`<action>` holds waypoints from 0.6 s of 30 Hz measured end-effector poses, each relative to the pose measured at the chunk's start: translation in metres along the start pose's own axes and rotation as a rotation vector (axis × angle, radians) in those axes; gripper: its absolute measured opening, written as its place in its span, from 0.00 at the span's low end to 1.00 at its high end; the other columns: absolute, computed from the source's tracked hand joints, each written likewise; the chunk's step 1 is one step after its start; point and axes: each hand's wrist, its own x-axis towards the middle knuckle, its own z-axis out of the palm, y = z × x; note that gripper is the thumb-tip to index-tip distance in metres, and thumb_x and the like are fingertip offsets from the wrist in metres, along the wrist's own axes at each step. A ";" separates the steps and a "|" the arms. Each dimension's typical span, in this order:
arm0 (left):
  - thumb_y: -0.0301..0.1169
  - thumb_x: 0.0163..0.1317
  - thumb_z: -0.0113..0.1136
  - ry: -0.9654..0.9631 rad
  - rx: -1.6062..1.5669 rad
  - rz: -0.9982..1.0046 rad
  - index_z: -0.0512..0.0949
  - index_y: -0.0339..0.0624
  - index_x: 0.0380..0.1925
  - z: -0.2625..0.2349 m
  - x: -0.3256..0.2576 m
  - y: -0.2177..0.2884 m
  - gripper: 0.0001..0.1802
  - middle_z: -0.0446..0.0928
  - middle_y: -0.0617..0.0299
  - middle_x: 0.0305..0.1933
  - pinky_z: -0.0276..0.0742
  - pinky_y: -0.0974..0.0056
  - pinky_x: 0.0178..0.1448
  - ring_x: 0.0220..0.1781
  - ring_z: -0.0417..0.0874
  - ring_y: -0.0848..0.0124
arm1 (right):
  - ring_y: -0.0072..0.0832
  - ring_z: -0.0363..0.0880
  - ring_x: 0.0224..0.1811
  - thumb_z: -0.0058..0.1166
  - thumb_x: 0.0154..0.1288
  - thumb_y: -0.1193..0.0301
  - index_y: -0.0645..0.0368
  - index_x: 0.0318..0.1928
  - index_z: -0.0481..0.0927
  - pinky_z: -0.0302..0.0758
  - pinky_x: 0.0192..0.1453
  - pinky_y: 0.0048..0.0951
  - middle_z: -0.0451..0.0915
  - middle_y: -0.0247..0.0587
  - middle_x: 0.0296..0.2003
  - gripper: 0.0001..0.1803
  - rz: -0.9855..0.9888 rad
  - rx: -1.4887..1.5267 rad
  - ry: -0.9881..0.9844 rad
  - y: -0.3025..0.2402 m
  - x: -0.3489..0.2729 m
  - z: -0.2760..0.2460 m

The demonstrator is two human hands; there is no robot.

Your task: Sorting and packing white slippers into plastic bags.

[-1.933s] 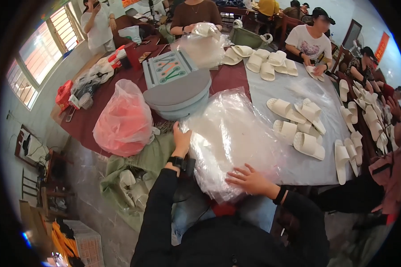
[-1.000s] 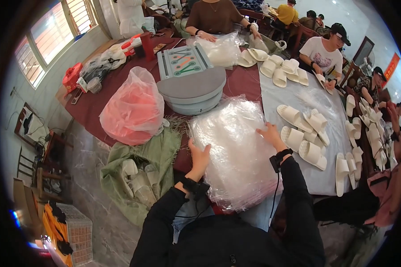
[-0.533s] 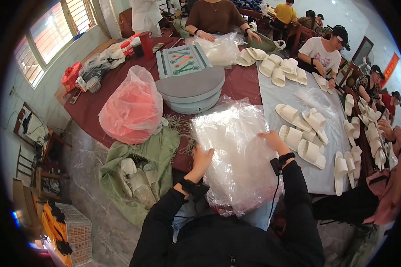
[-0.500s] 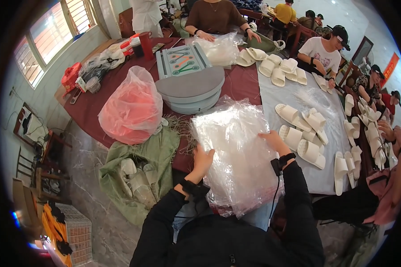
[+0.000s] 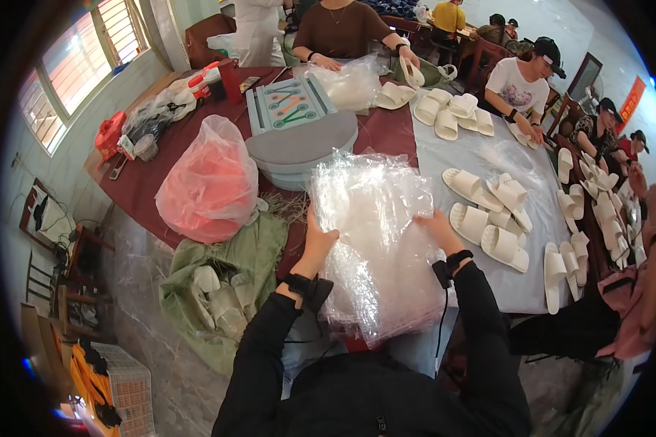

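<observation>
A stack of clear plastic bags (image 5: 375, 247) is held in front of me, over the near table edge. My left hand (image 5: 318, 244) grips its left side, thumb on top and the other fingers out of sight beneath. On the opposite side my right hand (image 5: 437, 229) clasps the stack, its fingers partly hidden by the shiny film. Just beyond the bags sits a grey, rounded case (image 5: 302, 142) with a patterned top. White slippers (image 5: 481, 227) lie on the pale sheet to the right of the stack.
A pink-filled plastic bag (image 5: 208, 182) stands left on the dark red tablecloth (image 5: 164, 207). Below it, a green woven sack (image 5: 189, 269) holds wrapped slippers. Opposite, a person in brown (image 5: 342, 33) holds a slipper beside more clear bags (image 5: 346, 86). Other people sit along the right.
The stack of bags has shifted slightly left and is tilted up a little, both hands moving with it. The person opposite has picked up a slipper.
</observation>
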 end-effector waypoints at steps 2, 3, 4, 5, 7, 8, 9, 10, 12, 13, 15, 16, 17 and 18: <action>0.18 0.45 0.57 -0.001 -0.039 -0.158 0.48 0.37 0.66 -0.008 -0.001 0.005 0.46 0.63 0.47 0.60 0.71 0.62 0.54 0.55 0.72 0.61 | 0.27 0.78 0.40 0.62 0.54 0.69 0.72 0.53 0.69 0.74 0.44 0.28 0.78 0.47 0.44 0.29 -0.034 -0.111 -0.037 -0.012 -0.004 0.016; 0.19 0.46 0.58 0.071 -0.101 -0.252 0.50 0.37 0.65 -0.015 -0.002 0.002 0.44 0.65 0.48 0.58 0.73 0.62 0.51 0.53 0.73 0.61 | 0.30 0.78 0.42 0.62 0.54 0.66 0.72 0.54 0.68 0.74 0.46 0.30 0.77 0.49 0.46 0.31 -0.045 -0.223 -0.036 -0.026 -0.014 0.025; 0.21 0.47 0.60 0.116 -0.169 -0.344 0.52 0.36 0.63 -0.012 -0.001 0.000 0.42 0.67 0.48 0.56 0.74 0.62 0.48 0.51 0.74 0.61 | 0.33 0.78 0.43 0.62 0.54 0.63 0.72 0.55 0.67 0.74 0.48 0.32 0.77 0.52 0.47 0.33 -0.054 -0.336 -0.009 -0.039 -0.024 0.024; 0.21 0.47 0.60 0.105 -0.170 -0.341 0.52 0.36 0.63 -0.010 0.002 -0.002 0.42 0.67 0.48 0.56 0.74 0.62 0.48 0.51 0.74 0.61 | 0.33 0.78 0.43 0.62 0.54 0.63 0.72 0.55 0.67 0.74 0.48 0.32 0.77 0.52 0.47 0.33 -0.055 -0.336 0.003 -0.031 -0.018 0.019; 0.25 0.49 0.62 0.060 -0.071 -0.358 0.59 0.35 0.57 -0.008 0.006 -0.010 0.34 0.71 0.49 0.51 0.74 0.62 0.48 0.47 0.76 0.62 | 0.42 0.76 0.49 0.62 0.53 0.57 0.70 0.58 0.66 0.70 0.54 0.38 0.74 0.58 0.50 0.38 -0.044 -0.654 0.116 -0.020 -0.006 0.017; 0.25 0.49 0.62 0.056 -0.071 -0.359 0.59 0.35 0.57 -0.009 0.006 -0.019 0.34 0.71 0.49 0.51 0.74 0.62 0.48 0.47 0.76 0.62 | 0.42 0.76 0.49 0.62 0.53 0.57 0.70 0.58 0.66 0.70 0.54 0.38 0.74 0.58 0.50 0.38 -0.041 -0.654 0.119 -0.022 -0.006 0.017; 0.26 0.49 0.62 0.049 -0.043 -0.257 0.61 0.35 0.54 -0.010 0.007 -0.029 0.31 0.73 0.49 0.48 0.74 0.61 0.49 0.47 0.77 0.60 | 0.43 0.74 0.52 0.62 0.52 0.55 0.68 0.58 0.66 0.69 0.56 0.40 0.72 0.60 0.52 0.39 0.040 -0.777 0.145 -0.025 -0.004 0.018; 0.27 0.48 0.62 0.046 -0.014 -0.155 0.64 0.34 0.51 -0.013 0.009 -0.038 0.29 0.74 0.49 0.46 0.73 0.59 0.50 0.46 0.78 0.59 | 0.45 0.72 0.54 0.62 0.52 0.53 0.66 0.59 0.65 0.67 0.57 0.41 0.70 0.62 0.54 0.41 0.121 -0.899 0.166 -0.035 -0.006 0.026; 0.28 0.47 0.62 0.095 0.109 -0.126 0.64 0.33 0.50 -0.016 0.012 -0.049 0.29 0.74 0.48 0.46 0.73 0.59 0.50 0.47 0.78 0.57 | 0.46 0.71 0.55 0.62 0.52 0.55 0.65 0.58 0.66 0.67 0.58 0.41 0.71 0.60 0.52 0.38 -0.217 -1.098 0.334 -0.064 -0.023 0.055; 0.28 0.46 0.62 0.136 0.230 -0.095 0.65 0.32 0.49 -0.015 0.013 -0.051 0.28 0.74 0.46 0.47 0.72 0.58 0.51 0.48 0.78 0.55 | 0.46 0.69 0.55 0.63 0.52 0.57 0.64 0.57 0.67 0.67 0.58 0.40 0.71 0.58 0.51 0.36 -0.566 -1.277 0.510 -0.074 -0.027 0.069; 0.28 0.45 0.62 0.136 0.270 -0.076 0.66 0.33 0.49 -0.001 0.017 -0.048 0.28 0.75 0.44 0.46 0.73 0.58 0.50 0.48 0.78 0.53 | 0.48 0.67 0.56 0.59 0.55 0.64 0.55 0.58 0.67 0.67 0.57 0.40 0.69 0.52 0.53 0.29 -0.787 -0.866 0.129 -0.065 -0.007 0.088; 0.27 0.44 0.62 0.161 0.317 -0.067 0.66 0.34 0.48 -0.001 0.019 -0.049 0.28 0.75 0.43 0.46 0.73 0.58 0.50 0.48 0.78 0.52 | 0.48 0.69 0.53 0.56 0.58 0.66 0.54 0.58 0.67 0.69 0.54 0.42 0.69 0.49 0.54 0.27 -0.855 -0.803 0.014 -0.061 -0.004 0.109; 0.27 0.44 0.62 0.167 0.318 -0.069 0.66 0.34 0.48 -0.004 0.020 -0.049 0.28 0.75 0.43 0.46 0.73 0.58 0.50 0.48 0.78 0.52 | 0.47 0.70 0.51 0.53 0.60 0.67 0.53 0.58 0.67 0.70 0.51 0.44 0.69 0.45 0.55 0.24 -0.923 -0.734 -0.105 -0.060 -0.004 0.131; 0.27 0.44 0.62 0.147 0.315 -0.087 0.67 0.35 0.48 -0.008 0.021 -0.048 0.27 0.76 0.43 0.45 0.73 0.57 0.50 0.48 0.78 0.51 | 0.46 0.71 0.50 0.51 0.61 0.66 0.52 0.58 0.67 0.71 0.49 0.43 0.69 0.44 0.55 0.23 -0.881 -0.749 -0.098 -0.059 -0.004 0.151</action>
